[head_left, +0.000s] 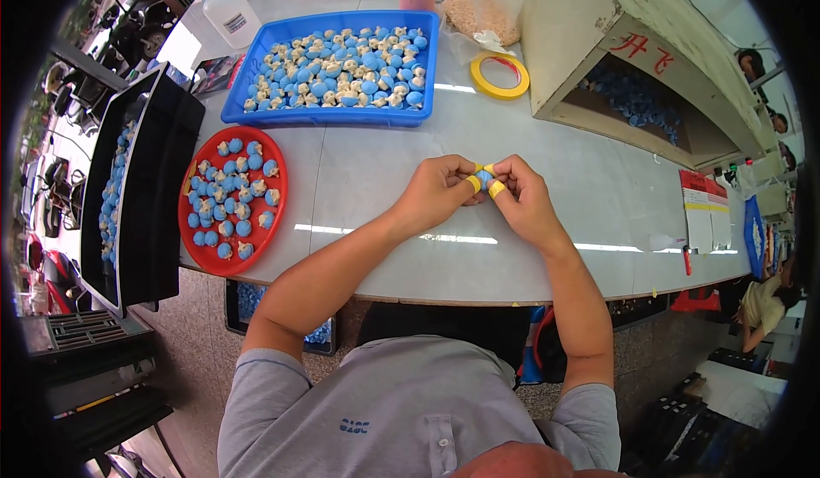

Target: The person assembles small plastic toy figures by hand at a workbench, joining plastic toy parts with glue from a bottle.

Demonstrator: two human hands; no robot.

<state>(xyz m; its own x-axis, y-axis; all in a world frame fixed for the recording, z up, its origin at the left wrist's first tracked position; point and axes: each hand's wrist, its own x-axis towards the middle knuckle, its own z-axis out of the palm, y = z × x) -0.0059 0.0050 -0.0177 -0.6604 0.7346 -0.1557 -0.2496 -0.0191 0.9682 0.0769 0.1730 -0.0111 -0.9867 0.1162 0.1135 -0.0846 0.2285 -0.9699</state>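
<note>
Both of my hands meet over the middle of the grey-white table, with yellow tape wrapped around the fingertips. Between them is a small blue piece (484, 179), mostly covered by the fingers. My left hand (436, 192) pinches it from the left, and my right hand (523, 198) grips it from the right. It resembles the small blue-and-cream figures lying in the red round tray (280, 200) at the left and in the blue rectangular tray (342, 117) at the back, though its details are hidden.
A yellow tape roll (500, 76) lies right of the blue tray. At the back right stands an open-fronted cabinet (547, 51) holding blue pieces. A black crate (162, 136) stands at the left edge. A white bottle (231, 18), a bag of beige pieces (483, 17) and a paper card (706, 213) lie around.
</note>
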